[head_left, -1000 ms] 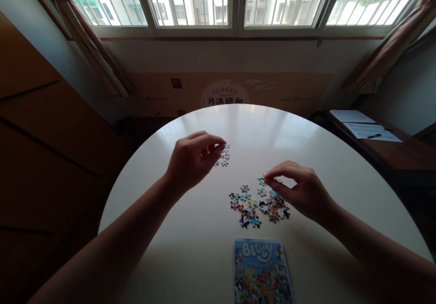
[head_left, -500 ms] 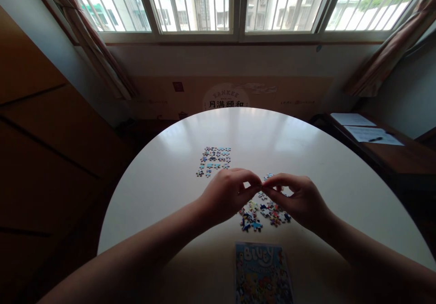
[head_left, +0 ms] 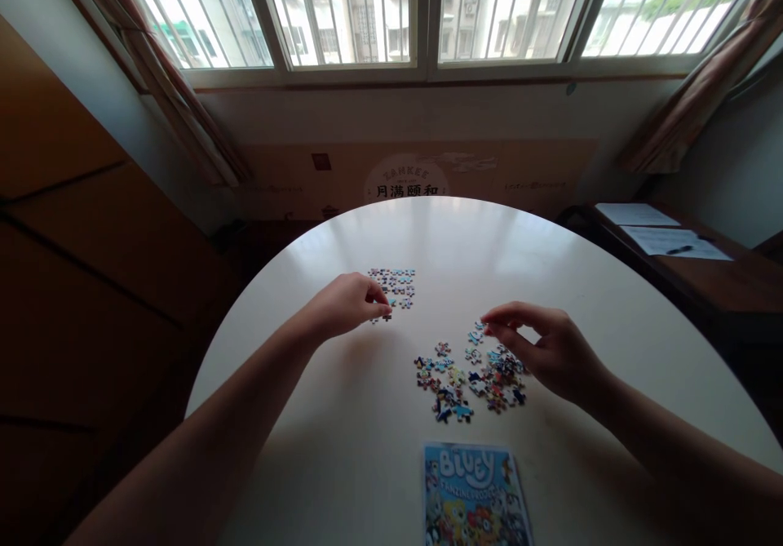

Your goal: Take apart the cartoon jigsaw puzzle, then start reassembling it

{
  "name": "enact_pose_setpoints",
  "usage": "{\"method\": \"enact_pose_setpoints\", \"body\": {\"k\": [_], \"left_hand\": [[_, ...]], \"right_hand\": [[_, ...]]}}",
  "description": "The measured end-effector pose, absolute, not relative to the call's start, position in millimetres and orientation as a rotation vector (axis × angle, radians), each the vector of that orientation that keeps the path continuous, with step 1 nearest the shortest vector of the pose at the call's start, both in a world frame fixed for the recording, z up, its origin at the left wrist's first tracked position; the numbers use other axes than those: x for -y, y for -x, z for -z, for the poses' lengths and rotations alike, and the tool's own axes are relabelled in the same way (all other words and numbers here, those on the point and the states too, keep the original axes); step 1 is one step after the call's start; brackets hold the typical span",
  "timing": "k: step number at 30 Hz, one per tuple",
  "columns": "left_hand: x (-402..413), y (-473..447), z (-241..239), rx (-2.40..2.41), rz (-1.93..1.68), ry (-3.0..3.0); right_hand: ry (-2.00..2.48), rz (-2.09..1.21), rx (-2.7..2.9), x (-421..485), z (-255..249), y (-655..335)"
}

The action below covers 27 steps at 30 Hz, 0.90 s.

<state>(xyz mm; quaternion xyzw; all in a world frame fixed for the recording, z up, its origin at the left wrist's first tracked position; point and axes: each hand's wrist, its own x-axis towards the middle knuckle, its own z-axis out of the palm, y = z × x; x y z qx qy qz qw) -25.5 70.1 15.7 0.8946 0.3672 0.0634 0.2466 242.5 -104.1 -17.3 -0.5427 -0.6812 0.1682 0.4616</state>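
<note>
My left hand [head_left: 347,305] is closed in a pinch at the near edge of the laid-out jigsaw pieces [head_left: 400,281]. A small puzzle piece [head_left: 387,316] shows at its fingertips, and the hand covers the left part of that layout. My right hand [head_left: 544,338] has thumb and index fingertip drawn together beside the loose light-blue pieces [head_left: 475,338]; what lies between them is too small to make out. Below and left of this hand spreads a heap of loose puzzle pieces [head_left: 449,403], several overlapping.
A picture sheet marked "Bluey" [head_left: 474,493] lies at the near edge of the round white table [head_left: 294,456]. A brown side table [head_left: 727,285] with papers [head_left: 673,242] and a pen stands on the right. Beyond the table are a printed box panel [head_left: 507,170] and windows.
My hands met at the fingertips above the pieces earlier; now they are apart. The left has moved left and away to the layout. My right hand stays near the loose pieces.
</note>
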Motion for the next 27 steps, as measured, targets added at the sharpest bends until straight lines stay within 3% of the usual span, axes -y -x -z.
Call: {"method": "enact_pose_setpoints", "body": {"k": [9,18,27], "left_hand": [[-60.7,17.5,-20.1,-1.196,-0.141,-2.623],[-52.0,21.3,-31.5,-0.712,0.023,-2.853],[-60.0,22.2,-24.6,-0.704,0.035,-2.904]], "right_hand": [[1.154,-0.455,1.95,108.0,11.7,-244.6],[1.199,-0.455,1.991,106.6,15.9,-244.4],[1.129,-0.402,2.049,107.0,15.1,-241.7]]}}
